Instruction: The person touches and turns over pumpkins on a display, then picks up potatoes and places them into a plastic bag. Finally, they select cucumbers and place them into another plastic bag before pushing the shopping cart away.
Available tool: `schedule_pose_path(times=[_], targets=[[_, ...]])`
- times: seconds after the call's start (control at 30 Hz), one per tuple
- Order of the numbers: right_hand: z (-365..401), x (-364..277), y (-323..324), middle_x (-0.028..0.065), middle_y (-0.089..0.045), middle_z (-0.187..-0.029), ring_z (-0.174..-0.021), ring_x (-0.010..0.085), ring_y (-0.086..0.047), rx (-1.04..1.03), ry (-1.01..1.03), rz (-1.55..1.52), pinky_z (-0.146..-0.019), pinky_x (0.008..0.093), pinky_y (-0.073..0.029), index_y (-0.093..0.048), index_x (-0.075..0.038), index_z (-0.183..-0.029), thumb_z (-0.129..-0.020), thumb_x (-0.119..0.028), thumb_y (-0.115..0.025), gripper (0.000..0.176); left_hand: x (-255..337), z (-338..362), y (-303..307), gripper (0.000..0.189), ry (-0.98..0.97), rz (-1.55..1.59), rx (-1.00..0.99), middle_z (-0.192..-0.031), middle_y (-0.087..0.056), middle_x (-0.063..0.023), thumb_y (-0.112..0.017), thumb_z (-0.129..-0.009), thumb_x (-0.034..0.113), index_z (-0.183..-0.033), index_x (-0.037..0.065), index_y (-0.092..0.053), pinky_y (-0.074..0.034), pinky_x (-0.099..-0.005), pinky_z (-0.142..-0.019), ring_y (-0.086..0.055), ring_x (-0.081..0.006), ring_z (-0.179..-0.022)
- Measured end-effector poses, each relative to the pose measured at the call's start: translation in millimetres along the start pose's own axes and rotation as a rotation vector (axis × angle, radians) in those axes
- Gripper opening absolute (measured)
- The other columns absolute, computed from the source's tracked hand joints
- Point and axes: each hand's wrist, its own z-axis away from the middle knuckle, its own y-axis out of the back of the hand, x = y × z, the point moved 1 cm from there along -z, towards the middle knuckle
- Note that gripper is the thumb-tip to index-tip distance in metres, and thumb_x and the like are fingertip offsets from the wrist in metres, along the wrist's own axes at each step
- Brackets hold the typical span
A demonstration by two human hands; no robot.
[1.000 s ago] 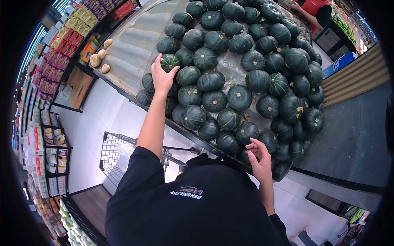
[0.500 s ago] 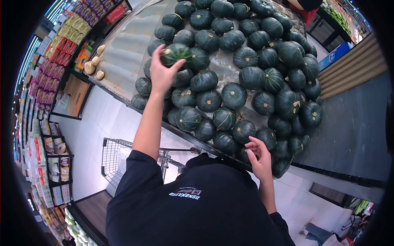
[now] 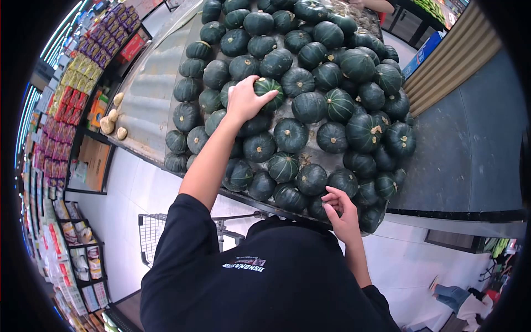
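Note:
My left hand (image 3: 241, 102) is closed around a striped green pumpkin (image 3: 269, 87), with the thumb on its right side. That pumpkin is over the middle of the pile, and whether it touches those underneath is hidden. Around it lie many dark green pumpkins (image 3: 291, 134), some with pale stripes and stubby stems. Near the front edge of the stand, my right hand (image 3: 344, 217) hovers beside the front pumpkins. Its fingers are loosely bent and apart from the thumb, and it holds nothing.
A ridged sheet (image 3: 157, 83) covers the stand's left part, where several pale round vegetables (image 3: 108, 125) sit. Below the stand is a shopping cart (image 3: 150, 235). Packaged goods (image 3: 66, 110) fill shelves at left. Another person (image 3: 470, 307) is at lower right; someone's arm (image 3: 376, 5) shows at the top.
My left hand has carried the striped pumpkin rightward across the pile to its middle. The view has shifted a little. My right hand stays near the front edge.

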Motion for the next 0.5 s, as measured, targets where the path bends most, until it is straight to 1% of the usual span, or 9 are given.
schedule_pose_path(times=[0.03, 0.1, 0.13, 0.17, 0.23, 0.27, 0.3, 0.37, 0.5], targets=[[0.7, 2.3, 0.3, 0.009, -0.068, -0.108, -0.092, 0.014, -0.064, 0.001, -0.006, -0.006, -0.084, 0.0289, -0.053, -0.058, -0.002, -0.134, -0.091, -0.004, -0.063, 0.043, -0.8, 3.1, -1.2, 0.072, -0.011, 0.001, 0.0, -0.114, -0.07, -0.0198, -0.073, -0.081, 0.058, -0.124, 0.001, -0.064, -0.047, -0.0444, -0.097, -0.066, -0.0352, -0.11], [-1.9, 0.4, 1.3, 0.0088, -0.068, -0.108, -0.092, 0.014, -0.064, 0.011, 0.001, -0.012, -0.085, 0.0287, -0.053, -0.058, -0.002, -0.134, -0.091, -0.004, -0.063, 0.043, -2.5, 5.2, -2.1, 0.072, -0.004, -0.075, 0.019, -0.112, -0.071, -0.0185, -0.069, -0.084, 0.061, -0.125, 0.002, -0.063, -0.04, -0.0464, -0.102, -0.066, -0.0353, -0.109], [-2.7, -3.2, 1.3, 0.008, -0.067, -0.109, -0.094, 0.0126, -0.063, -0.009, -0.012, 0.003, -0.086, 0.0274, -0.052, -0.057, -0.001, -0.135, -0.092, -0.004, -0.063, 0.043, -2.5, 5.0, -2.4, 0.078, 0.012, -0.09, -0.041, -0.119, -0.068, -0.019, -0.065, -0.086, 0.065, -0.132, 0.002, -0.058, -0.035, -0.0465, -0.104, -0.06, -0.0334, -0.116], [-3.0, -5.7, 1.4, 0.0071, -0.066, -0.111, -0.096, 0.0111, -0.062, -0.03, -0.026, 0.018, -0.087, 0.0261, -0.051, -0.056, 0.0, -0.136, -0.093, -0.003, -0.062, 0.043, -4.7, 5.1, -5.3, 0.078, 0.005, -0.088, -0.037, -0.119, -0.068, -0.019, -0.065, -0.086, 0.065, -0.132, 0.002, -0.058, -0.035, -0.0465, -0.104, -0.06, -0.0334, -0.116], [-5.4, -5.9, 1.9, 0.0068, -0.066, -0.11, -0.096, 0.0107, -0.061, -0.026, -0.013, 0.026, -0.087, 0.0258, -0.051, -0.056, 0.0, -0.136, -0.093, -0.003, -0.062, 0.043, -0.9, 5.9, -5.0, 0.08, -0.064, -0.158, 0.075, -0.127, -0.062, -0.0194, -0.064, -0.087, 0.064, -0.137, 0.003, -0.054, -0.037, -0.0485, -0.103, -0.056, -0.0344, -0.121], [-5.5, -6.1, 1.7, 0.0074, -0.067, -0.109, -0.095, 0.0122, -0.063, -0.012, -0.002, 0.013, -0.086, 0.0271, -0.052, -0.057, -0.001, -0.135, -0.092, -0.004, -0.063, 0.043, -1.5, 5.0, -4.0, 0.08, -0.026, -0.145, 0.031, -0.13, -0.058, -0.0187, -0.067, -0.086, 0.061, -0.139, 0.003, -0.051, -0.039, -0.0498, -0.1, -0.053, -0.0358, -0.122], [-5.5, -6.1, 2.2, 0.0081, -0.068, -0.108, -0.094, 0.0138, -0.064, 0.003, 0.009, 0.0, -0.085, 0.0284, -0.053, -0.058, -0.002, -0.134, -0.092, -0.005, -0.064, 0.043, -1.5, 1.8, -6.1, 0.08, -0.031, -0.141, 0.031, -0.13, -0.058, -0.0187, -0.067, -0.086, 0.061, -0.139, 0.003, -0.051, -0.039, -0.0498, -0.1, -0.053, -0.0358, -0.122], [-4.1, -5.2, 3.6, 0.0079, -0.068, -0.108, -0.094, 0.0136, -0.064, 0.015, 0.009, 0.001, -0.085, 0.0282, -0.053, -0.058, -0.002, -0.134, -0.092, -0.005, -0.065, 0.043, -2.3, -8.0, -12.0, 0.078, -0.085, -0.11, 0.235, -0.125, -0.06, -0.0167, -0.071, -0.086, 0.057, -0.139, 0.004, -0.051, -0.041, -0.0477, -0.098, -0.055, -0.0354, -0.117], [1.3, -2.1, 5.4, 0.0075, -0.067, -0.107, -0.093, 0.0133, -0.064, 0.028, 0.002, 0.009, -0.085, 0.028, -0.053, -0.058, -0.003, -0.135, -0.092, -0.005, -0.064, 0.044, 16.3, -38.6, -20.6, 0.081, -0.135, -0.25, 0.282, -0.127, -0.058, -0.0159, -0.073, -0.083, 0.059, -0.139, 0.005, -0.051, -0.043, -0.0495, -0.097, -0.053, -0.0352, -0.121]])
